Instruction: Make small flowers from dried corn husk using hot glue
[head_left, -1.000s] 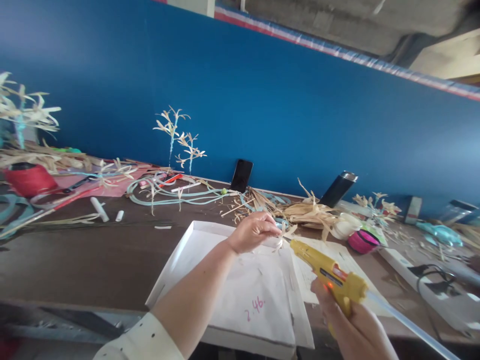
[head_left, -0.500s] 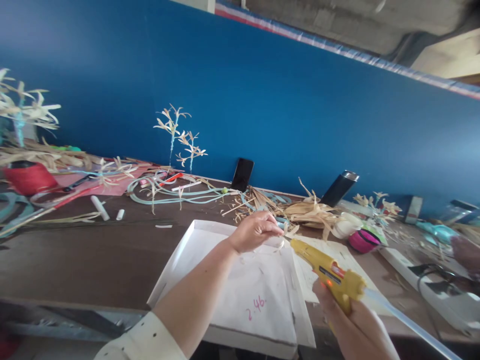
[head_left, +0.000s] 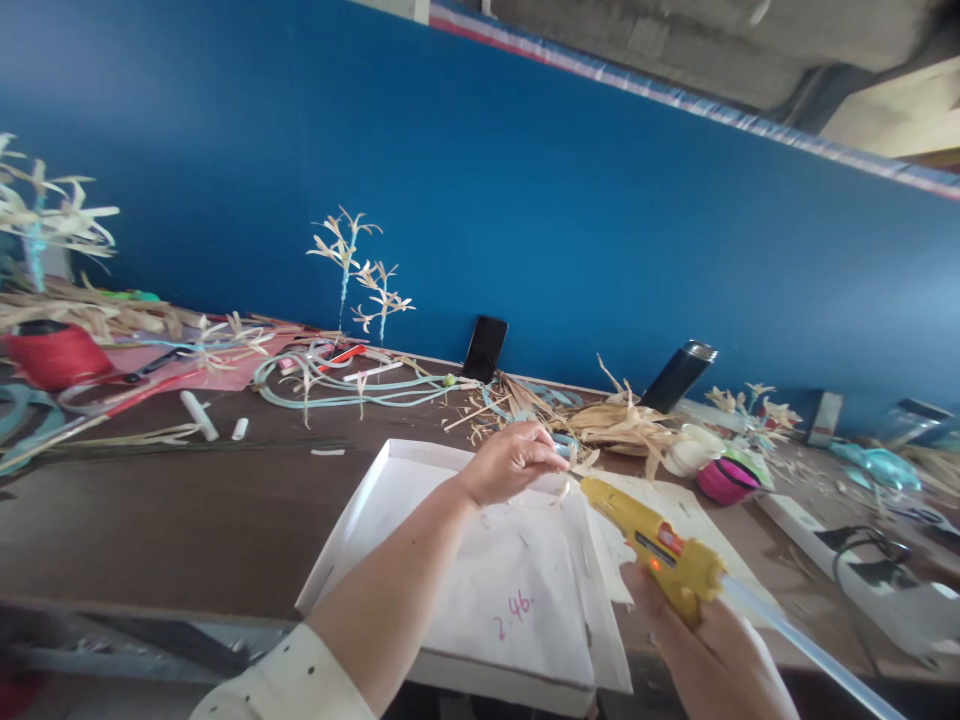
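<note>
My right hand (head_left: 701, 630) is wrapped round the handle of a yellow hot glue gun (head_left: 649, 535), whose small orange light glows. A long translucent glue stick (head_left: 802, 635) sticks out of its back end. The gun's nozzle points at the fingertips of my left hand (head_left: 517, 462), which are pinched together. What they pinch is too small to make out; a pale sliver shows just below them. Both hands are over or beside a shallow white box lid (head_left: 450, 570) with pink handwriting on it.
Dried husks (head_left: 615, 425), a black phone (head_left: 485, 348) and a black flask (head_left: 679, 375) stand or lie along the blue wall. Husk flowers (head_left: 345, 250) rise at the back. A power strip (head_left: 862, 580) and a pink spool (head_left: 727, 482) are to the right, a red spool (head_left: 56, 358) to the left.
The glue gun has shifted very slightly left, its nozzle nearer my left fingertips. At the far right, a blurred hand-like shape has gone from the table. My left hand has barely moved.
</note>
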